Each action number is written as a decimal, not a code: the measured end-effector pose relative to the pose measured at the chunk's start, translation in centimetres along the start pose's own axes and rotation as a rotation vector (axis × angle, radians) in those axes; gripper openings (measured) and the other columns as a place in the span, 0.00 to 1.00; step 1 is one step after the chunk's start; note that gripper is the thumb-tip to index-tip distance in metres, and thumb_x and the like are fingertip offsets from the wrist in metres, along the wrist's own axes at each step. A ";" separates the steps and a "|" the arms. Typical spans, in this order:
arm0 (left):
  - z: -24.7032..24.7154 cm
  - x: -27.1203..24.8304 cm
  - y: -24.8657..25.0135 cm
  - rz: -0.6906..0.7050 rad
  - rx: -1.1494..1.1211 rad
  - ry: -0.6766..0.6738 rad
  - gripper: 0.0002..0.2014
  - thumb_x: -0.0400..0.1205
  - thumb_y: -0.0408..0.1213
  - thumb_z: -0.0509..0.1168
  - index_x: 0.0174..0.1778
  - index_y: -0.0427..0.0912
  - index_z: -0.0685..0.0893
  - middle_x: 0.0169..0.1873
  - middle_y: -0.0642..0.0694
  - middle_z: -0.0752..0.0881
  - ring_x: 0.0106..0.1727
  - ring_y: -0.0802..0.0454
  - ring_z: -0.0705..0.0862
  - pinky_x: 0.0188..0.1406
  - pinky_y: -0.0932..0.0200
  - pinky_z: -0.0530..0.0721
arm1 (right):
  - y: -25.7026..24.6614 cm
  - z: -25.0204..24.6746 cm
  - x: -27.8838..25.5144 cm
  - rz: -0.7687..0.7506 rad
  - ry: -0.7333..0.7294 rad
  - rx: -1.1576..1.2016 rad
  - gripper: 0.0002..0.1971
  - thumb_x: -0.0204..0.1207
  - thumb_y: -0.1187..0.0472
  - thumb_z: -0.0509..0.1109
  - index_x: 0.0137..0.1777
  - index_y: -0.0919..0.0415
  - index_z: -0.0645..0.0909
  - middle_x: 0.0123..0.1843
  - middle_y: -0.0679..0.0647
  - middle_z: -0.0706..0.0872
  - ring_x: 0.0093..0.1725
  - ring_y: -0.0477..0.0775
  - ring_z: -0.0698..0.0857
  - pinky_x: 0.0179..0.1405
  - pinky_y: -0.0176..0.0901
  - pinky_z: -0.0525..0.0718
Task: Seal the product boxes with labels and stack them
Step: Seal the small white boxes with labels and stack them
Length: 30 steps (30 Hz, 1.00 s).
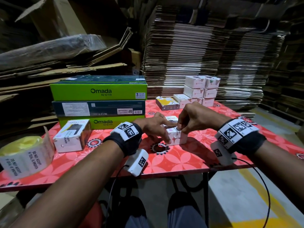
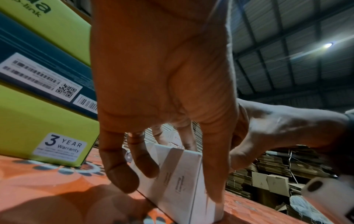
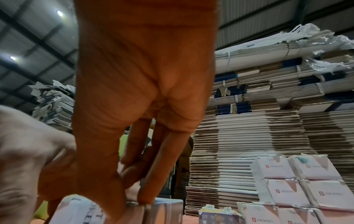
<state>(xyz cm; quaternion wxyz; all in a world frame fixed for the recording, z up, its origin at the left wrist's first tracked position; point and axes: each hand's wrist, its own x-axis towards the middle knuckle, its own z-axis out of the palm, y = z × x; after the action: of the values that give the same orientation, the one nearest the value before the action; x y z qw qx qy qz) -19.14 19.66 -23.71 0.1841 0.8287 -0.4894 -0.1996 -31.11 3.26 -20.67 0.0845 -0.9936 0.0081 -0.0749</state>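
At the middle of the red floral tabletop [image 1: 189,160] a small white product box [image 1: 176,137] stands between both hands. The left hand [image 1: 153,129] grips its near end; the right hand [image 1: 193,118] pinches a seal label [image 1: 178,130] down over its top edge. Behind, sealed white boxes [image 1: 201,90] are stacked; the label roll [image 1: 24,155] waits left. How firmly the label sticks is hidden by fingers.

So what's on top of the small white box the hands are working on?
A seal label folds over the small white box's top edge, pressed by the right hand. The left hand steadies the box. The fingers cover the rest of the top.
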 end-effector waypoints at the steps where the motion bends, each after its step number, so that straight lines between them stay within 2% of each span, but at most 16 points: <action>1: 0.0 0.0 0.0 0.001 -0.002 0.005 0.37 0.75 0.44 0.80 0.80 0.64 0.74 0.70 0.46 0.63 0.72 0.48 0.70 0.73 0.50 0.80 | 0.0 0.1 0.0 -0.004 0.002 -0.010 0.09 0.61 0.64 0.87 0.41 0.54 0.94 0.31 0.43 0.91 0.33 0.36 0.88 0.31 0.29 0.81; 3: 0.0 0.2 0.0 0.006 -0.005 0.014 0.36 0.75 0.43 0.81 0.78 0.65 0.75 0.70 0.46 0.63 0.71 0.48 0.72 0.71 0.49 0.82 | 0.1 0.4 0.0 -0.001 0.019 -0.038 0.10 0.59 0.62 0.87 0.40 0.52 0.94 0.29 0.41 0.89 0.32 0.35 0.87 0.30 0.29 0.79; 6: 0.0 0.4 -0.1 0.003 -0.001 0.014 0.36 0.75 0.44 0.81 0.78 0.66 0.75 0.70 0.45 0.64 0.71 0.47 0.73 0.71 0.46 0.82 | 0.3 0.6 0.1 0.012 0.050 -0.040 0.10 0.60 0.51 0.88 0.38 0.51 0.93 0.30 0.42 0.90 0.33 0.36 0.87 0.31 0.34 0.82; 8: 0.0 0.5 -0.2 0.001 -0.011 0.018 0.35 0.75 0.44 0.81 0.77 0.66 0.76 0.70 0.46 0.64 0.71 0.47 0.73 0.69 0.46 0.83 | 0.3 0.7 0.2 0.002 0.070 -0.061 0.11 0.61 0.47 0.88 0.38 0.51 0.93 0.29 0.41 0.89 0.32 0.35 0.86 0.29 0.31 0.78; 11: 0.0 0.8 -0.2 -0.003 -0.043 0.025 0.33 0.75 0.43 0.81 0.75 0.66 0.78 0.68 0.46 0.65 0.66 0.47 0.77 0.64 0.48 0.86 | 0.3 0.8 0.1 -0.017 0.074 -0.047 0.08 0.61 0.54 0.88 0.38 0.52 0.93 0.29 0.40 0.88 0.33 0.34 0.86 0.29 0.28 0.76; 15: 0.0 0.9 -0.1 -0.003 -0.038 0.037 0.33 0.74 0.49 0.81 0.75 0.65 0.79 0.69 0.46 0.67 0.67 0.45 0.81 0.62 0.54 0.82 | 0.5 0.7 -0.3 -0.020 0.041 -0.023 0.10 0.59 0.63 0.85 0.40 0.53 0.93 0.31 0.41 0.90 0.32 0.34 0.87 0.31 0.26 0.77; 17: 0.1 1.0 -0.1 -0.002 -0.033 0.043 0.34 0.71 0.53 0.82 0.74 0.65 0.80 0.69 0.47 0.69 0.68 0.44 0.81 0.62 0.52 0.82 | 0.6 0.8 -0.3 -0.031 0.041 -0.031 0.10 0.59 0.62 0.85 0.41 0.53 0.93 0.30 0.40 0.89 0.32 0.33 0.87 0.32 0.28 0.78; 19: 0.2 1.4 -0.3 -0.002 -0.070 0.049 0.34 0.69 0.54 0.83 0.72 0.66 0.83 0.69 0.48 0.72 0.65 0.44 0.83 0.64 0.49 0.84 | 0.5 0.8 -0.3 -0.035 0.062 -0.027 0.09 0.60 0.55 0.87 0.39 0.52 0.93 0.29 0.40 0.89 0.32 0.35 0.86 0.30 0.30 0.78; 21: 0.2 2.0 -0.5 -0.009 -0.133 0.057 0.30 0.67 0.54 0.84 0.67 0.67 0.86 0.63 0.49 0.79 0.59 0.48 0.83 0.62 0.47 0.87 | 0.6 0.8 -0.1 -0.038 0.081 -0.023 0.12 0.61 0.47 0.88 0.36 0.52 0.92 0.29 0.40 0.89 0.32 0.35 0.86 0.29 0.29 0.78; 23: 0.2 2.3 -0.6 -0.013 -0.204 0.065 0.26 0.68 0.51 0.84 0.63 0.65 0.89 0.51 0.47 0.84 0.49 0.49 0.83 0.45 0.54 0.89 | 0.6 0.8 0.0 -0.048 0.082 -0.016 0.11 0.62 0.50 0.89 0.37 0.53 0.93 0.29 0.40 0.88 0.32 0.34 0.86 0.28 0.26 0.76; 25: 0.2 2.4 -0.4 -0.017 -0.228 0.084 0.24 0.71 0.42 0.83 0.64 0.60 0.89 0.40 0.44 0.84 0.37 0.49 0.82 0.29 0.61 0.84 | 0.6 0.7 0.0 -0.053 0.065 -0.003 0.09 0.61 0.58 0.89 0.39 0.55 0.94 0.30 0.41 0.89 0.32 0.35 0.87 0.30 0.26 0.78; 28: 0.2 2.3 -0.1 -0.026 -0.240 0.082 0.24 0.73 0.32 0.77 0.65 0.53 0.89 0.33 0.42 0.84 0.30 0.48 0.80 0.25 0.63 0.82 | 0.9 0.8 -0.3 -0.049 0.050 0.006 0.11 0.60 0.63 0.87 0.41 0.54 0.93 0.31 0.43 0.90 0.32 0.37 0.88 0.33 0.33 0.85; 30: 0.3 2.2 0.2 -0.025 -0.250 0.094 0.23 0.72 0.32 0.76 0.63 0.50 0.90 0.29 0.45 0.84 0.28 0.49 0.80 0.28 0.61 0.83 | 1.1 1.0 -0.5 -0.053 0.065 -0.015 0.10 0.59 0.60 0.87 0.40 0.53 0.92 0.31 0.43 0.90 0.32 0.38 0.88 0.34 0.38 0.87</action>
<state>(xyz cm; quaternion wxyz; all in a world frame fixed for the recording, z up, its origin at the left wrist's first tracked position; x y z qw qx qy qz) -18.41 17.57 -24.19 0.3064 0.8137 -0.4412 -0.2221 -31.42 2.40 -21.89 0.0748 -0.9911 -0.0150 -0.1093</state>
